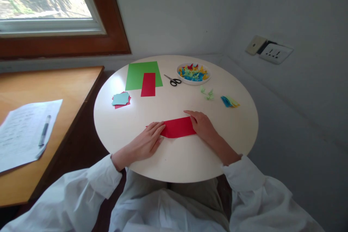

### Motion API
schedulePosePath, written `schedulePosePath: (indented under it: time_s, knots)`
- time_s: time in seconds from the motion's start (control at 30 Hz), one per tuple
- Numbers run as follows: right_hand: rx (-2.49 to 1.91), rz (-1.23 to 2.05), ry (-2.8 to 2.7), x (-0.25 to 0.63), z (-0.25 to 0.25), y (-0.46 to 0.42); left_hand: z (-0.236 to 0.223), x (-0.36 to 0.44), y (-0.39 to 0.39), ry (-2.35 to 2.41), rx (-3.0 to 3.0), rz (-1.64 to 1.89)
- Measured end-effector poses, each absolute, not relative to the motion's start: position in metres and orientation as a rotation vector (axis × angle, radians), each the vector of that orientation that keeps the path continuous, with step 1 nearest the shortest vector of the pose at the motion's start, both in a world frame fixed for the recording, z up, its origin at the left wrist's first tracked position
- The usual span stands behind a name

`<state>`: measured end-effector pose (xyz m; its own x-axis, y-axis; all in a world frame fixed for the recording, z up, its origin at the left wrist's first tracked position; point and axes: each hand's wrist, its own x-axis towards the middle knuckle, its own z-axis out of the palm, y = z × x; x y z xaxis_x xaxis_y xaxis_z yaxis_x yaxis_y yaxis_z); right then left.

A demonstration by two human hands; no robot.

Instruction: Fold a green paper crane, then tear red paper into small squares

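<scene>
A red paper strip (178,127) lies lengthwise before me on the round white table (190,163). My left hand (148,139) presses its closed fingers on the strip's left end, covering part of it. At the right end, my right hand (202,125) grips the edge with the thumb on top, its index finger stretched out past the far side. Whether the strip is folded under my left fingers cannot be made out. Farther back, another red paper strip (148,84) rests partly over a green paper sheet (133,76).
Black-handled scissors (174,81) lie near a white dish (193,82) of colourful folded paper pieces. Small pale green pieces (209,95) and a blue-yellow bundle (230,102) sit at right. Stacked paper squares (121,98) lie left. A wooden desk (73,79) holds written sheets (27,127) and a pen (45,130).
</scene>
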<state>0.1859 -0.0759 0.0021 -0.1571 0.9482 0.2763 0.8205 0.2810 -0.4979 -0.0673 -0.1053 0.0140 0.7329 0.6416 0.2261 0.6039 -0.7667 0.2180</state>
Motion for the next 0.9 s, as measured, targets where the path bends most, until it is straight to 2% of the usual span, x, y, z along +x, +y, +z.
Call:
schedulePosePath:
  time_s: [0.67,0.9]
  knots:
    - [-1.600,0.281,-1.927,0.1874,-0.0056,-0.0737,0.0138,-0.0669,-0.1062,1.029,2.853,0.252]
    - [-1.582,0.315,-1.945,0.1878,-0.0034,-0.0750,0.0137,-0.0679,-0.1061,1.023,2.824,0.293]
